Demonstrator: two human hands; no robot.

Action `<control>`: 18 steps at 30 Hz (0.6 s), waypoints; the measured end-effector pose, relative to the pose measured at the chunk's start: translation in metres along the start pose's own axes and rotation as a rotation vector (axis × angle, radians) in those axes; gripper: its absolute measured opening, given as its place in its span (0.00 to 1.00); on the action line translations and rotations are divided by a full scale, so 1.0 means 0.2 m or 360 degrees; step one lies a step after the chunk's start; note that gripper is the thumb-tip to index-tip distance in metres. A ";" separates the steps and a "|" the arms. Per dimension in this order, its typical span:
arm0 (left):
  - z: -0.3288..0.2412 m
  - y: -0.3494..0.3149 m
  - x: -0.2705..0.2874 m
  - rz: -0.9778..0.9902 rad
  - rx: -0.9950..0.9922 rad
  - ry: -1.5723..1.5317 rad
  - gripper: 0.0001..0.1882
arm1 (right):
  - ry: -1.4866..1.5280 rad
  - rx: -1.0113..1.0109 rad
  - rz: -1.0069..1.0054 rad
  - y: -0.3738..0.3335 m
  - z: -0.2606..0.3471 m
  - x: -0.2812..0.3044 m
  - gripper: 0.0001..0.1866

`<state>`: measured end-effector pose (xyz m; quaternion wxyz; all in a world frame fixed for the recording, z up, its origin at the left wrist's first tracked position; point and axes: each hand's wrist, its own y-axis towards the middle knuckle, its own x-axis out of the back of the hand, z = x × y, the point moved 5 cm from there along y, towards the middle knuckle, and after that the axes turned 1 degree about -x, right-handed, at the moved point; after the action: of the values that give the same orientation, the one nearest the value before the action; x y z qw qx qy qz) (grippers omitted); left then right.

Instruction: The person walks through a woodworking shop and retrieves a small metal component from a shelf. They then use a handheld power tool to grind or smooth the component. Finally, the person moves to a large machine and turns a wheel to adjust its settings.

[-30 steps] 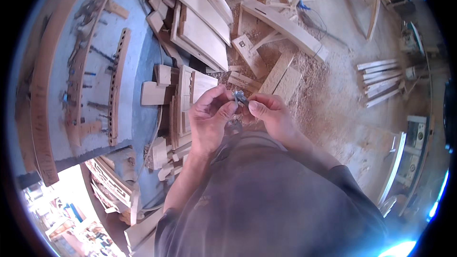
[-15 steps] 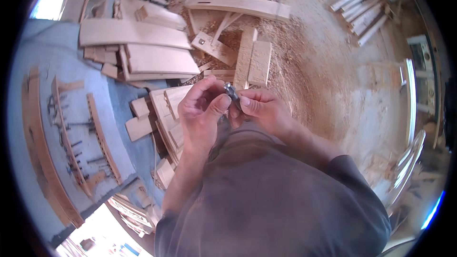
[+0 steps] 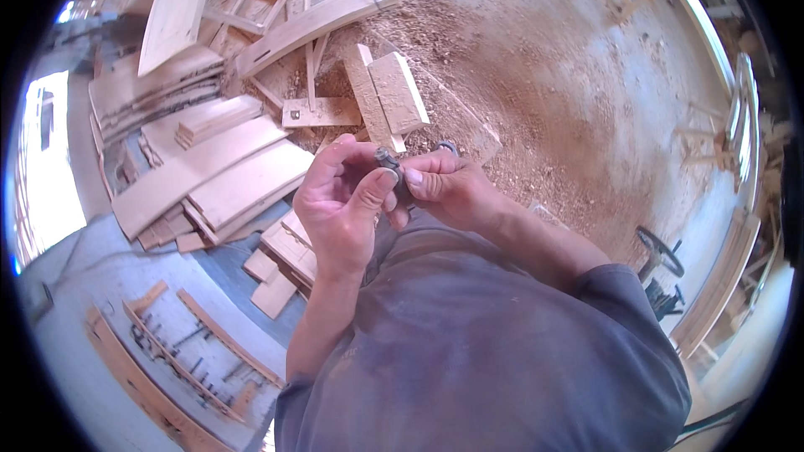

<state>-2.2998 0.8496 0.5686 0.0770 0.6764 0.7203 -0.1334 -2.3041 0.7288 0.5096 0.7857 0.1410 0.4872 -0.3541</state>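
Observation:
In front of my body I hold a small, dark metal part (image 3: 392, 164), roughly cylindrical with a paler knobbed tip pointing up and away. My left hand (image 3: 339, 197) pinches it between thumb and curled fingers. From the other side, my right hand (image 3: 452, 188) grips its lower end between thumb and forefinger. The fingers hide much of the part, so its exact kind does not show. A small grey-blue rounded thing (image 3: 448, 148) shows just behind the right fingers; whether it is held cannot be told.
Wood shavings (image 3: 502, 75) cover the floor ahead, with wooden blocks (image 3: 398, 92) and a long slotted beam (image 3: 318, 23) on them. Stacked boards (image 3: 201, 167) lie to the left. Nearer left, curved wooden strips with metal pins (image 3: 184, 360) rest on a grey surface. A handwheel (image 3: 660, 251) stands at right.
My view has turned, so the boards and blocks sit farther left and a handwheel shows at right. Both hands keep hold of the metal part, its tip slightly shifted leftward.

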 end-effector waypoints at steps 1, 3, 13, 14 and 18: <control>0.00 0.02 -0.03 0.0031 0.0021 0.0022 0.22 | -0.0021 0.0057 0.0001 -0.01 0.01 0.02 0.21; 0.02 0.05 -0.07 0.0087 0.0054 0.0031 0.23 | -0.0043 0.0127 -0.0056 -0.04 0.03 0.04 0.20; 0.04 0.15 -0.10 0.0319 0.0123 -0.0100 0.28 | 0.0067 0.0307 -0.0252 -0.05 0.09 0.00 0.20; 0.04 0.16 -0.10 0.0341 0.0148 -0.0142 0.28 | 0.0148 0.0325 -0.0279 -0.04 0.10 -0.01 0.20; 0.09 0.19 -0.09 0.0365 0.0049 0.0055 0.29 | 0.0395 0.0357 -0.0427 -0.02 0.04 0.00 0.21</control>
<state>-2.2611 0.8280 0.5531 0.0689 0.7576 0.6373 -0.1232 -2.3018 0.7207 0.5135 0.6450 0.2040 0.5520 -0.4875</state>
